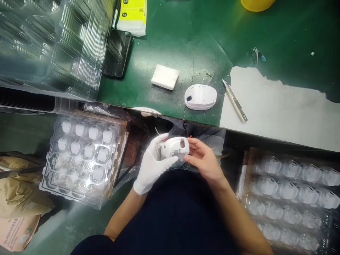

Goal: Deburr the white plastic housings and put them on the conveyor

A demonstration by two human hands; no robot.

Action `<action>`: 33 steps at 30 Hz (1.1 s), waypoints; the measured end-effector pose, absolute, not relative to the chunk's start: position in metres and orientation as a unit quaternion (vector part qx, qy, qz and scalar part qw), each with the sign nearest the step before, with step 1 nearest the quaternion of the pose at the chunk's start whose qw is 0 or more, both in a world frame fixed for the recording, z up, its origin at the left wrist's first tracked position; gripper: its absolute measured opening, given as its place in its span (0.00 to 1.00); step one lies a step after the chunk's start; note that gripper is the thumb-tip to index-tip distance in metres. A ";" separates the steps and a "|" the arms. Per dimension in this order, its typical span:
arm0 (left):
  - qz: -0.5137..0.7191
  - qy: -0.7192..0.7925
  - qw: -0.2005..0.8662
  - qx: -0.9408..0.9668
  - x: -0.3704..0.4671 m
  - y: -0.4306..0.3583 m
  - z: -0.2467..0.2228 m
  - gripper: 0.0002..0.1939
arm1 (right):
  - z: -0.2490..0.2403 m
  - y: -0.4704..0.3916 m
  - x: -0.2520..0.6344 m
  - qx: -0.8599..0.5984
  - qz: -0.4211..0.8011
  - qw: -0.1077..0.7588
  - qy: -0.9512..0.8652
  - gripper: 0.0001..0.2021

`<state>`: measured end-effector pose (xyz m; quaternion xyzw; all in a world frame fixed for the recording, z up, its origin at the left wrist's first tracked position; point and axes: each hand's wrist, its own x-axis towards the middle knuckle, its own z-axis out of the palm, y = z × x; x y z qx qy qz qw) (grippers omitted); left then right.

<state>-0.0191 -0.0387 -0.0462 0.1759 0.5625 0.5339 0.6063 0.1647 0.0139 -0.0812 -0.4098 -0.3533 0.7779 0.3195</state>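
A white plastic shell with a rectangular opening is held between both hands, just in front of the table's edge. My left hand, in a white glove, grips its left side with the thumb along the bottom. The bare fingers of my right hand pinch its right end. On the green table lies another white oval shell with a dark spot at its left end. To the left of that shell sits a white sponge block. A box cutter rests on white paper to the right.
Clear plastic trays are stacked at the upper left beside a black phone. A tray with white parts stands lower left, another lower right. Yellow labels and a yellow round object are at the top.
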 end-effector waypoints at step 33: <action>0.578 0.493 0.649 0.046 -0.026 -0.049 -0.037 0.33 | -0.133 0.067 0.271 -0.630 0.304 -0.203 -0.685 0.21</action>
